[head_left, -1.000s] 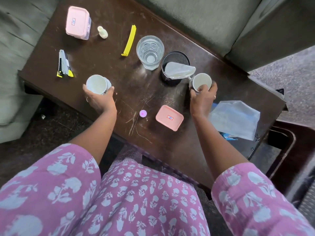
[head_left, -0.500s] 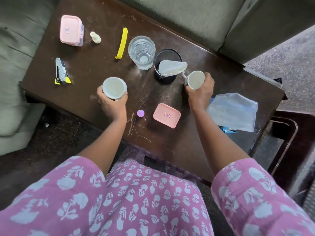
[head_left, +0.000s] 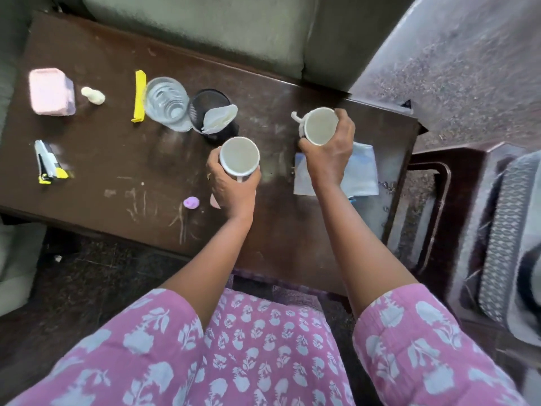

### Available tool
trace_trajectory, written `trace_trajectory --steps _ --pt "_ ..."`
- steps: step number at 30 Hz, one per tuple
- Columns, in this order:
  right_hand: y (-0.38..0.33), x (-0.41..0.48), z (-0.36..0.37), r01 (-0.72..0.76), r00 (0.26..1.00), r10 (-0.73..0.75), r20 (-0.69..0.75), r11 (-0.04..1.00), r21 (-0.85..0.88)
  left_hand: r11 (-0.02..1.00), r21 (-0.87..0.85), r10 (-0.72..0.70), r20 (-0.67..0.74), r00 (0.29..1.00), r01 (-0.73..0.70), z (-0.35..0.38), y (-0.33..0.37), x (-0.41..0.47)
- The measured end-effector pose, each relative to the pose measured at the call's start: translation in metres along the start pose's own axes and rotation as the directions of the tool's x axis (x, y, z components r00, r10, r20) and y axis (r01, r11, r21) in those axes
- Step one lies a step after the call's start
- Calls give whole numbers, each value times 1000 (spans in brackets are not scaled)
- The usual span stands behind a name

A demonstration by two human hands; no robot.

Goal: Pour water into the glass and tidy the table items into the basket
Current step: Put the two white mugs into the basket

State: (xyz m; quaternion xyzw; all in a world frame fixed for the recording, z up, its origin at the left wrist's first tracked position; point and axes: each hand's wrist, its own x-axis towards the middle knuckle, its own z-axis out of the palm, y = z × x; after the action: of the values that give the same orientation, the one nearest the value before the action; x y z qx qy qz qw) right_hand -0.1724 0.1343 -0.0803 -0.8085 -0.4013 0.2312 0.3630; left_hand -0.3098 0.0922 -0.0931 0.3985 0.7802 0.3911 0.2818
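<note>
My left hand [head_left: 231,189] grips a white cup [head_left: 239,156] lifted over the middle of the dark wooden table [head_left: 117,159]. My right hand [head_left: 329,153] holds a second white cup [head_left: 319,126], its handle pointing left, above a clear plastic bag [head_left: 364,174]. A glass of water [head_left: 167,102] stands at the back beside a black mesh holder [head_left: 209,108] with a white packet [head_left: 219,120] in it. The pink lid is mostly hidden under my left hand. At the far right a woven basket [head_left: 509,244] rests on a chair.
A pink box [head_left: 49,90], a small white bottle [head_left: 93,95], a yellow clip [head_left: 139,96], a stapler [head_left: 48,162] and a purple cap [head_left: 191,202] lie on the table. A grey sofa [head_left: 205,27] runs behind it. A dark chair [head_left: 433,200] stands at the right.
Both hands have lifted their cups and carried them to the right. The view has swung right, and the basket on the chair has come into sight.
</note>
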Motion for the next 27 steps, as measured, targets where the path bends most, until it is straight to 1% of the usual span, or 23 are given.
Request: trace_trajectory --steps 4,9,12,14,17,18,20,24,27 --pt "13 12 -47 -11 993 15 -118 999 31 995 -6 102 117 988 -102 32 33 -30" --pt "35 32 -115 -32 952 36 -304 999 19 976 -62 216 317 924 -207 80 84 -66" --pt "52 43 -162 -54 902 50 -429 999 5 957 -111 291 403 868 -269 111 119 -92" --pt "65 50 -195 -69 856 55 -514 998 -7 943 -138 330 464 822 -301 132 141 -112" --pt "88 59 -241 -141 791 84 -606 989 -47 927 -168 372 539 756 -336 162 173 -141" --pt "97 62 -256 -174 783 101 -614 983 -61 920 -176 386 564 730 -351 172 182 -151" --pt "114 68 -285 -249 793 145 -592 964 -98 904 -189 413 619 668 -384 190 199 -170" --pt "144 84 -330 -410 845 274 -460 884 -226 862 -210 460 705 540 -461 223 222 -200" --pt "165 96 -349 -473 864 341 -370 801 -367 839 -203 463 753 467 -505 246 233 -218"
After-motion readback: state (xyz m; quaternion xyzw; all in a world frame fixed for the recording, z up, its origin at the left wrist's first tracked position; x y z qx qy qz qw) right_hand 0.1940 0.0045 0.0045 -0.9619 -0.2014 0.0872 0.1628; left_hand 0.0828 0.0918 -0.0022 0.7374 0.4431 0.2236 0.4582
